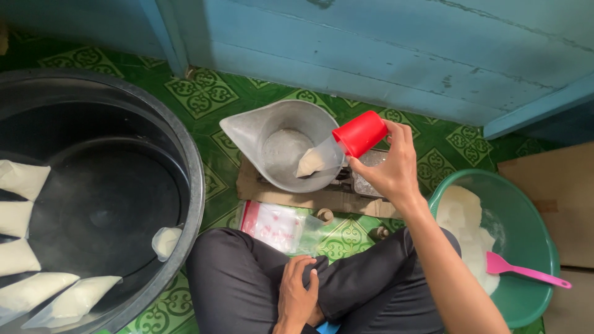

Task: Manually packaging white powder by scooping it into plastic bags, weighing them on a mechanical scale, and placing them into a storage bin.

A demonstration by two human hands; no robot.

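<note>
My right hand (pixel 387 170) holds a red plastic cup (pixel 360 132) tipped on its side over a grey metal scoop pan (pixel 247 130). A clear plastic bag (pixel 317 159) with a little white powder hangs from the cup's mouth into the pan. The pan sits on a weighing scale (pixel 365 182) placed on flat cardboard (pixel 291 198). My left hand (pixel 297 294) rests on my dark trouser leg (pixel 235 278), holding nothing, fingers loosely apart.
A large black tub (pixel 185 154) at the left holds several filled white bags (pixel 25 179). A green basin (pixel 532 216) at the right holds white powder and a pink spatula (pixel 526 272). A pack of clear bags (pixel 275 226) lies by my knee. A blue wooden wall stands behind.
</note>
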